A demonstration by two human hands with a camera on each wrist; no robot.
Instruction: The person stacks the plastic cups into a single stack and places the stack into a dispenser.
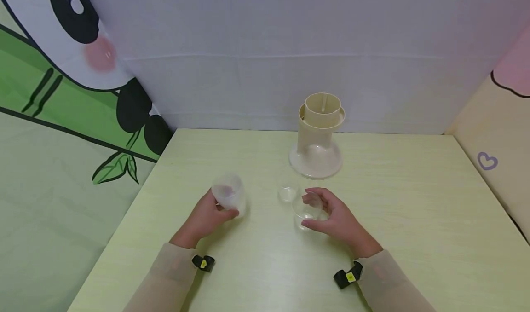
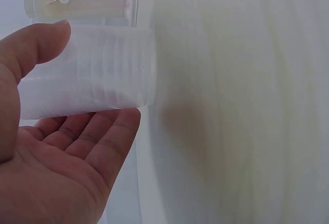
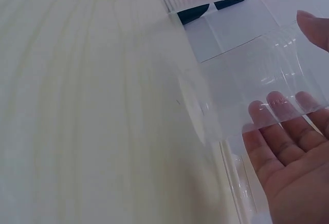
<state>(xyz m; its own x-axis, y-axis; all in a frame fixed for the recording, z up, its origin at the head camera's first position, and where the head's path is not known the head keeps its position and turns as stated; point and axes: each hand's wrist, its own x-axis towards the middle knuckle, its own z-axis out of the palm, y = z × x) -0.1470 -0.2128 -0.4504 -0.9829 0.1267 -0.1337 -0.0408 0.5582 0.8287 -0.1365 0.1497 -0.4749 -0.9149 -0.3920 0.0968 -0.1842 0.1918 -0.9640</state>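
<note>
My left hand (image 1: pixel 209 217) grips a stack of nested translucent plastic cups (image 2: pixel 97 70), thumb on one side and fingers along the other. Ridges of several rims show on the stack, which stands close over the table in the left wrist view. My right hand (image 1: pixel 333 213) holds a clear plastic cup (image 3: pixel 252 80) between thumb and fingers, its base right at the tabletop. Just behind and left of that cup, another clear cup (image 1: pixel 287 193) stands on the table.
A cream cylindrical holder (image 1: pixel 308 139) with a shorter cylinder in its top stands on a round pale base at the back of the pale wooden table (image 1: pixel 393 187). A white cloth wall (image 1: pixel 248 86) rises behind, with printed panels at the sides.
</note>
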